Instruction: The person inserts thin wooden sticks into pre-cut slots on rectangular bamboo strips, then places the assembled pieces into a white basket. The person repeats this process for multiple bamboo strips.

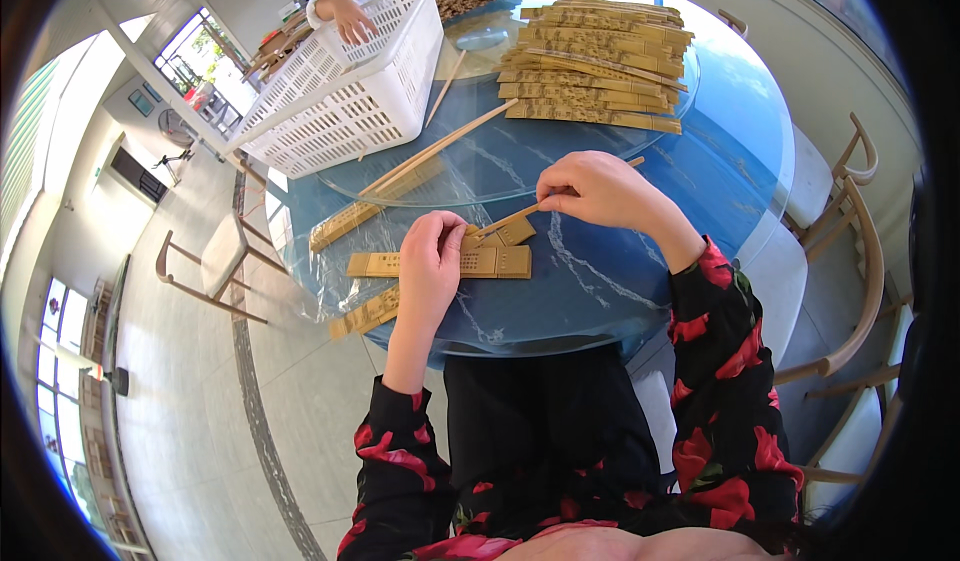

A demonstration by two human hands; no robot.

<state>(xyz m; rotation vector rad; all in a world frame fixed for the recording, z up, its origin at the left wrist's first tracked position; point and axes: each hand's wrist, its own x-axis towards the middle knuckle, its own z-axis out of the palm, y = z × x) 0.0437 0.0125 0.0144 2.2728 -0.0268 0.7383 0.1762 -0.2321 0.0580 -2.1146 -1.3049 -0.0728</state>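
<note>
My right hand (590,189) is closed in a pinch around a pair of thin wooden chopsticks (515,221), which slant down toward my left hand. My left hand (432,253) pinches at the lower tip, closed on what looks like a brown printed paper sleeve (516,233), mostly hidden by the fingers. Under that hand lie flat brown paper chopstick sleeves (500,263), with more sleeves (368,313) at the table's near left edge. Farther off, loose chopsticks (450,148) rest across another stack of sleeves (345,226) on clear plastic film.
A white slotted plastic basket (385,96) stands at the far left. Another person's hand (350,19) reaches over its rim. A large pile of filled-looking brown sleeves (595,66) lies on the glass turntable. Wooden chairs (225,261) surround the blue marbled table (600,281).
</note>
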